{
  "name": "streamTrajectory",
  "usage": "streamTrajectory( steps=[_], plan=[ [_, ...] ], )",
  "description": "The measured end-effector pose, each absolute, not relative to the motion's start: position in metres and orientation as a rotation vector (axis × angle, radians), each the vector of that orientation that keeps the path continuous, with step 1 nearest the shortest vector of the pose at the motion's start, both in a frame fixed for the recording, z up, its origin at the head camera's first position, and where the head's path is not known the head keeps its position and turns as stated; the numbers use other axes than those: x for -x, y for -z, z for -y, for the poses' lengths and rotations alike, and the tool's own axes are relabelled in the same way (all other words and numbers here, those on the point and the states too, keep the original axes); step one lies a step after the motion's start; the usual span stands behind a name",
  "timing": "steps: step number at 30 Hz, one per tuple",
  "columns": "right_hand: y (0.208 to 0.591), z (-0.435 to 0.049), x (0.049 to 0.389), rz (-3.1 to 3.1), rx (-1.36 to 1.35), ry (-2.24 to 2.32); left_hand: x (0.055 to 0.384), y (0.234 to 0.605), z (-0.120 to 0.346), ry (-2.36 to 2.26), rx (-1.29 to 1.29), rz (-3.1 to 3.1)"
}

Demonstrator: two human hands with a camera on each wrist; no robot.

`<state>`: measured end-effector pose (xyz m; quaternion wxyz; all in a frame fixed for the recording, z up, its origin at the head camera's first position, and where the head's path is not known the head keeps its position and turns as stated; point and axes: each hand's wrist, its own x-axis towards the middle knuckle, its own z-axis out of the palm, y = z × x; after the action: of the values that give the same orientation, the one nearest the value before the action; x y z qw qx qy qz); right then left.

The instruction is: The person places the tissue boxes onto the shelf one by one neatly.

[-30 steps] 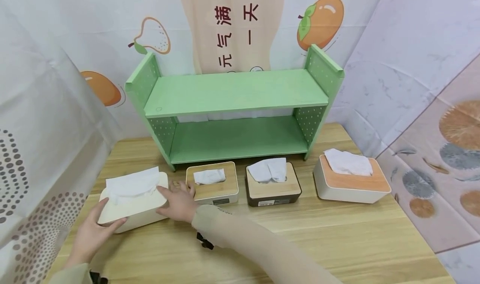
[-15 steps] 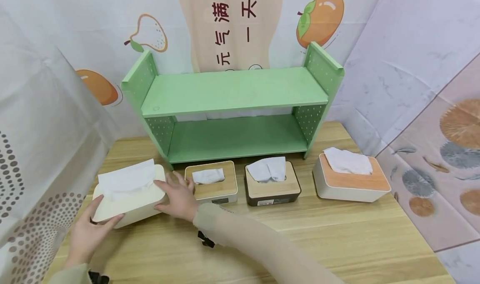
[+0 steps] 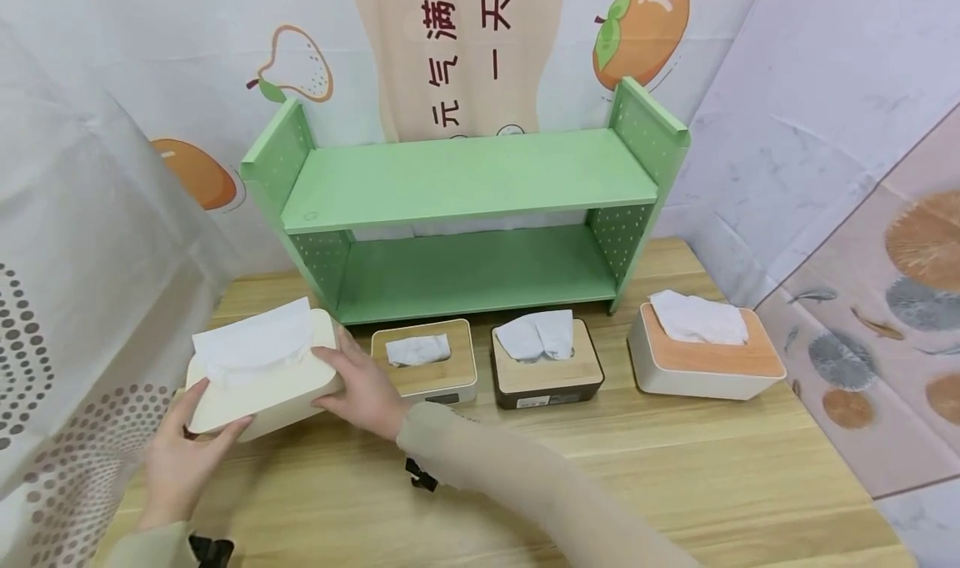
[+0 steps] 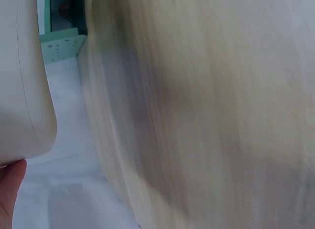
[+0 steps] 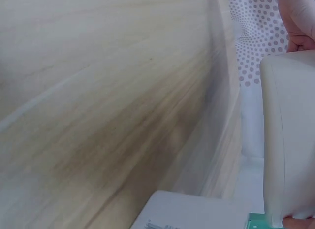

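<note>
A cream-white tissue box [image 3: 292, 409] with a white tissue [image 3: 251, 343] sticking out of its top is held between both hands at the left. My left hand [image 3: 176, 459] grips its left end, thumb at the front. At the right end, my right hand [image 3: 367, 393] grips it with the thumb on the front side. Both wrist views show the box [image 4: 24, 86] raised off the table, with a shadow below. Just right of my right hand stands a small tissue box [image 3: 438, 376] with a wooden lid. The box's underside and some fingers are hidden.
A green two-tier shelf [image 3: 465, 184] stands at the back of the wooden table [image 3: 637, 459]. To the right are a dark tissue box with a wooden lid [image 3: 525, 376] and a white one with an orange-brown lid [image 3: 712, 359]. Printed cloth [image 3: 810, 218] hangs around the table.
The cream-white tissue box has risen off the table in both hands and shifted slightly toward the shelf. Its front tilts a little more. The other boxes stay in place.
</note>
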<state>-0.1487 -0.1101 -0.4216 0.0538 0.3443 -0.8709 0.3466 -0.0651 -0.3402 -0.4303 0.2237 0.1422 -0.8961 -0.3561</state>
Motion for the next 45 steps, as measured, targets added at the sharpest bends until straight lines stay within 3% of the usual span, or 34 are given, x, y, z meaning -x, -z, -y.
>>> streamTrajectory(
  steps=[14, 31, 45],
  plan=[
    [0.412, 0.083, 0.151, 2.522, -1.008, -1.115, 0.074, 0.420, 0.323, 0.985, -0.276, 2.370],
    [0.397, 0.031, 0.168, 2.314, -1.027, -1.137, 0.092, 0.410, 0.285, 1.112, 0.167, 2.115],
    [0.377, -0.015, 0.175, 2.108, -1.011, -1.263, 0.110, 0.382, 0.242, 1.160, 0.343, 1.996]
  ],
)
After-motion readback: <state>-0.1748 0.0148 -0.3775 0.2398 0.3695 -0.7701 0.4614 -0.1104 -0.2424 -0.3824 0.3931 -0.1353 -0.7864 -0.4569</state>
